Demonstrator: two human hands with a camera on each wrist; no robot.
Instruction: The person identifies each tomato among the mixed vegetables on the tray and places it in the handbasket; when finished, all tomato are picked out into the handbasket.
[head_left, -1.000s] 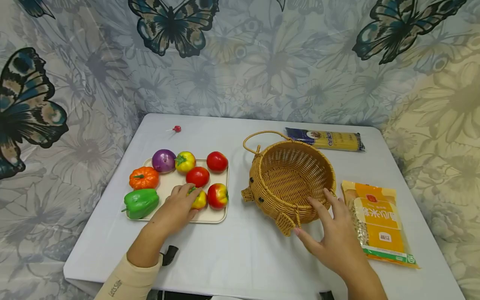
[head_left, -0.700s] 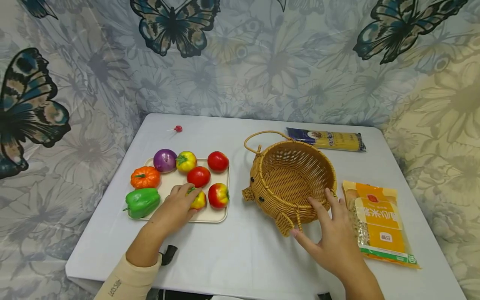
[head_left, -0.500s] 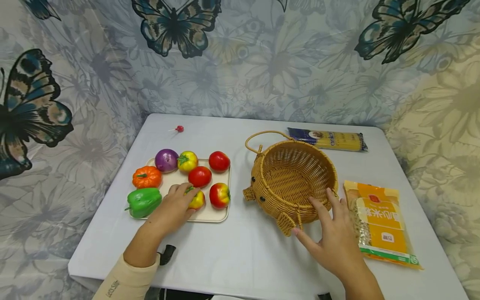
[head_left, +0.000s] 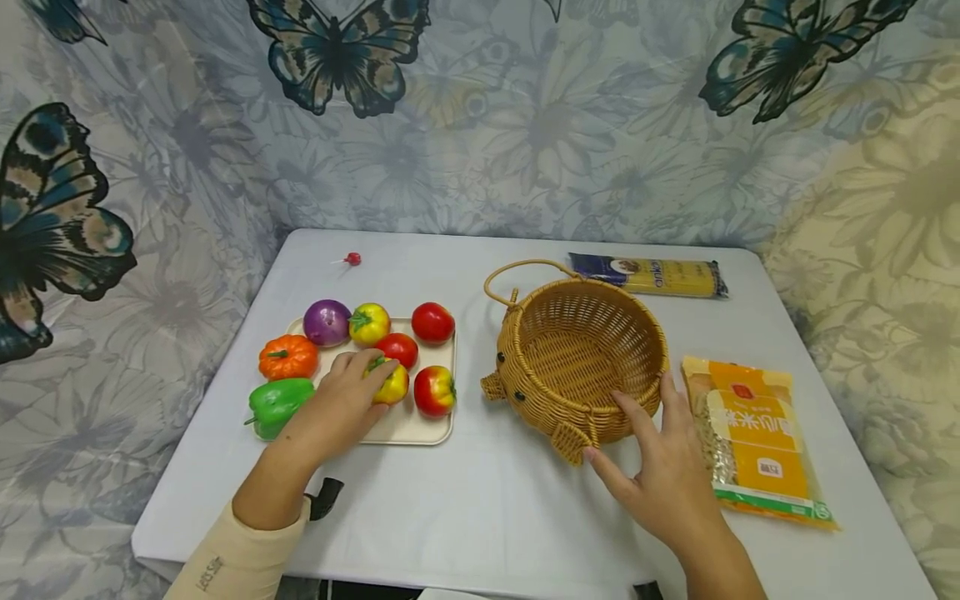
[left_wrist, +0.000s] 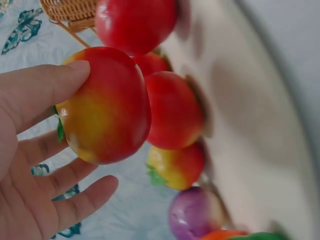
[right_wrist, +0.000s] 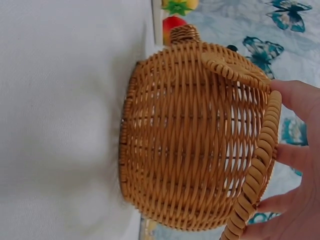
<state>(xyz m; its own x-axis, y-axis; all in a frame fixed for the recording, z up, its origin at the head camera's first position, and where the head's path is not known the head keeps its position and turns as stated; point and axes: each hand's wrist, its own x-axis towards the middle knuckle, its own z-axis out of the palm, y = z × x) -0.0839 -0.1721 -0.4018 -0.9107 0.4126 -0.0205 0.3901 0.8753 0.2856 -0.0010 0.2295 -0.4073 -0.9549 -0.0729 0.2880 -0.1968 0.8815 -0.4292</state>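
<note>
My left hand (head_left: pixel 341 404) grips a round red-and-yellow fruit (left_wrist: pixel 102 110) with a green leafy top. The thumb lies across its near side in the left wrist view, and the other fingers reach behind it. It appears raised over the beige tray (head_left: pixel 412 432), overlapping a red tomato (head_left: pixel 399 348) in the head view. At the right, my right hand (head_left: pixel 667 467) holds the rim of an animal-shaped wicker basket (right_wrist: pixel 180 135), thumb near one ear and fingertips over the edge. The basket's woven floor shows bare.
Around the tray's edges sit a green pepper (head_left: pixel 279 406), an orange pumpkin (head_left: pixel 288 358), a purple round vegetable (head_left: pixel 327 322) and more fruit. A noodle pack (head_left: pixel 652 275) lies behind the basket, a grain bag (head_left: pixel 757 442) to its right. A small red lollipop (head_left: pixel 352 259) lies far left.
My left hand has lifted the red-and-yellow fruit and shifted it slightly away from me, toward the tomato. My right hand stays at the basket rim, its fingers slightly shifted.
</note>
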